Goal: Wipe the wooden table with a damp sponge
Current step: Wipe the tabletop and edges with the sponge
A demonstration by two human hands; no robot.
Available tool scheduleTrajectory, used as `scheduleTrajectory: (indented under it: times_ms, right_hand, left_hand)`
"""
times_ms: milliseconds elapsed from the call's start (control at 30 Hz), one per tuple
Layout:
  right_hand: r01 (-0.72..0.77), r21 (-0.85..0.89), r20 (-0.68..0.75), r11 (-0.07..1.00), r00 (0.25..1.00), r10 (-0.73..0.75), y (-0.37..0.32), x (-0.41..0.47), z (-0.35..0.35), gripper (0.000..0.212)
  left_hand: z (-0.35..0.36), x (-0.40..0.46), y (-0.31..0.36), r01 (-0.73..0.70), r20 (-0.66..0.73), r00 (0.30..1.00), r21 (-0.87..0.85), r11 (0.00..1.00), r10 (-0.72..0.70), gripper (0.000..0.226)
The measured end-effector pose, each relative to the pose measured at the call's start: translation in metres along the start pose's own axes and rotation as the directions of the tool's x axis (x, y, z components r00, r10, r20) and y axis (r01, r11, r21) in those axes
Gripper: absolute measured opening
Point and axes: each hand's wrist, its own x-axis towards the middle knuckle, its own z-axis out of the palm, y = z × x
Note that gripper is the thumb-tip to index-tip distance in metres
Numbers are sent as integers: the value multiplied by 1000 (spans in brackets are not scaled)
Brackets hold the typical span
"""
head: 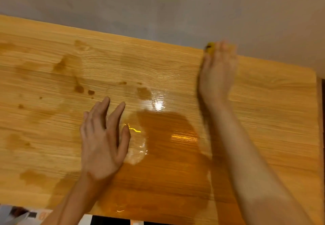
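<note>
Far across the table [52, 63], right hand [217, 77] grips sponge [210, 47] (blurred); left hand [103, 137] flat, empty.

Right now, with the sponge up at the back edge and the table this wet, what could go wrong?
1. The right hand holds the sponge right at the table's far edge by the wall; another push could carry it off the back.
2. The left hand rests flat beside the shiny wet patch; leaning on it, it might slip.
3. The brown stains on the left look unwiped and could be missed.
</note>
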Motion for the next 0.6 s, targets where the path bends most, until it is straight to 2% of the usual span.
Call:
scheduleTrajectory:
  times_ms: [133, 200, 267, 300, 400, 467, 533, 600]
  right_hand:
    - [265, 105, 95, 959, 957, -275, -113, -32, 34, 50]
    - [393, 158, 148, 906, 898, -415, -125, -33, 32, 49]
    - [438, 166, 182, 883, 867, -464, -100, -28, 21, 49]
    - [407, 156, 172, 900, 886, -431, -81, -27, 15, 48]
    - [176, 150, 90, 973, 977, -191, -39, -34, -2, 48]
    - [81, 147, 35, 986, 996, -87, -44, -40, 0, 48]
    - [20, 135, 13, 991, 1000, -22, -66, -39, 8, 48]
    - [32, 114, 22, 993, 999, -35, -99, -39, 20, 48]
  left_hand:
    - [-4, 1, 2, 43, 44, 998, -27, 999, -42, 54]
    - [-7, 3, 1, 27, 46, 999, -48, 999, -25, 54]
    - [-9, 2, 0, 12, 34, 999, -112, 994, -9, 53]
    - [-11, 1, -2, 9, 28, 1000, -166, 986, -4, 51]
    - [-24, 3, -17, -27, 6, 1000, -289, 957, 30, 48]
    - [-35, 6, -41, -32, -12, 999, -238, 971, 30, 48]
    - [-45, 9, -69, 21, 10, 1000, -178, 984, -20, 50]
    - [-51, 8, -87, 60, 38, 998, -140, 988, -55, 51]
